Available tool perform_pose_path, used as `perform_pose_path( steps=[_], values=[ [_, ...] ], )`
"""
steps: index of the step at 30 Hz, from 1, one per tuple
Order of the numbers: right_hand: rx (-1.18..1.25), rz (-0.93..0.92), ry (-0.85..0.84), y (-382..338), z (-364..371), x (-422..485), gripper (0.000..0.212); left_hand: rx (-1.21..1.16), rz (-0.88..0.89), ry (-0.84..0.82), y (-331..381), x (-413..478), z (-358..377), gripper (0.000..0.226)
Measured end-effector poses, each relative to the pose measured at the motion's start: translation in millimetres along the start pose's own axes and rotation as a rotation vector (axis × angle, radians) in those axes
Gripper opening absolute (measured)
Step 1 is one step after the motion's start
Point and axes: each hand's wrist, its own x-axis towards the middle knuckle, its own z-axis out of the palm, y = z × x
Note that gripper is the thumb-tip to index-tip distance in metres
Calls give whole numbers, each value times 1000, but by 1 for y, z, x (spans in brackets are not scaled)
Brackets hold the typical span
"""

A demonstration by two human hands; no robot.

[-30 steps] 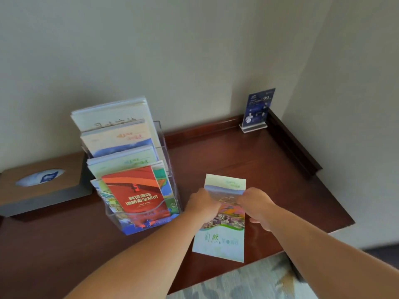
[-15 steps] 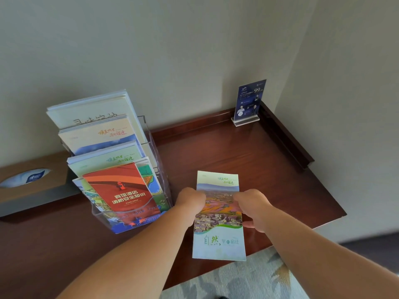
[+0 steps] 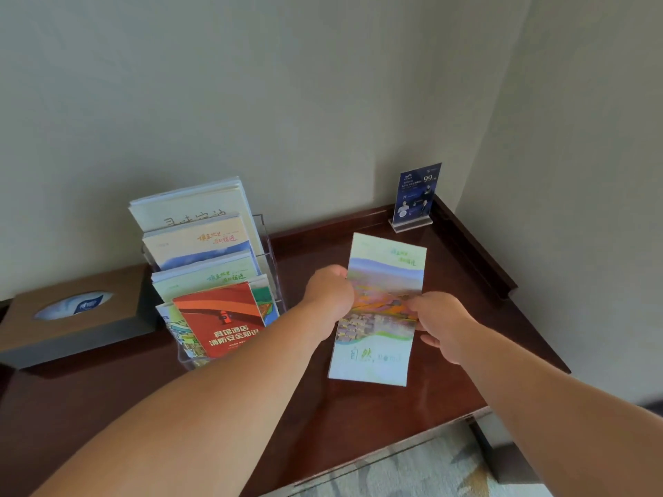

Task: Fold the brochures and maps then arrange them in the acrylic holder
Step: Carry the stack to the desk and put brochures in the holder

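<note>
Spanning the corner beneath the grip, a dark wooden desk (image 3: pixel 358 417) has a raised ledge along its back and right sides. Pale walls meet beyond it, and a patterned rug (image 3: pixel 412 475) shows below its near edge.

Far to the left of the grip sits a brown tissue box (image 3: pixel 71 317), with a tissue showing in its oval opening. Between that box and the hands stands the acrylic holder (image 3: pixel 273 281), stepped in tiers and filled with upright brochures. A red leaflet (image 3: pixel 222 317) stands in its front tier, just left of the left forearm. The forearm crosses in front of the holder's lower right corner.

The folded brochure (image 3: pixel 384 278) is held lengthwise between both hands, with its pale title end toward the person and its top toward the back ledge. Whether its near end touches the desk I cannot tell.

The left hand (image 3: pixel 328 297) has its fingers curled, pinching the brochure's left edge about midway along. The right hand (image 3: pixel 443 324) pinches the right edge opposite, thumb on the printed face and fingers tucked under.

Beyond the grip and a little right, a small blue sign (image 3: pixel 416 195) stands upright in a clear base, well apart from the brochure.
</note>
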Motion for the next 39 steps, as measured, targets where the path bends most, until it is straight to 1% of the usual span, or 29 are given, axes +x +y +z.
perform_pose_path(
  steps=[1, 3, 6, 11, 13, 16, 18, 21, 24, 29, 32, 35, 39],
  values=[
    [15, -32, 23, -9, -1, -3, 9, -26, 32, 14, 8, 2, -7, 30],
    [21, -121, 57, -29, -1, -9, 15, -45, 97, 35, 26, 1, -24, 21],
    [26, -261, 46, -69, 4, -23, 15, -120, 142, 79, 48, -3, -58, 16],
    [-21, -494, -4, -146, 37, -50, 10, -225, 251, 261, 78, -20, -138, 30],
    [-33, -580, -20, -172, 59, -62, 3, -263, 276, 338, 82, -28, -172, 31],
    [-53, -678, -63, -200, 96, -81, 12, -286, 279, 431, 77, -40, -217, 27],
    [-73, -712, -105, -212, 118, -90, 13, -284, 272, 486, 70, -44, -241, 23],
    [-105, -754, -153, -226, 145, -98, 16, -272, 249, 557, 57, -46, -269, 24],
    [-141, -789, -171, -235, 164, -104, 18, -281, 223, 595, 49, -46, -285, 18],
    [-161, -793, -160, -235, 177, -103, 20, -285, 237, 600, 39, -43, -291, 19],
    [-203, -823, -115, -233, 179, -99, 16, -303, 268, 584, 34, -40, -287, 20],
    [-258, -847, -74, -228, 178, -92, 16, -321, 279, 556, 26, -36, -279, 26],
    [-383, -866, -31, -213, 174, -84, 12, -323, 272, 538, 9, -30, -267, 20]
  ],
)
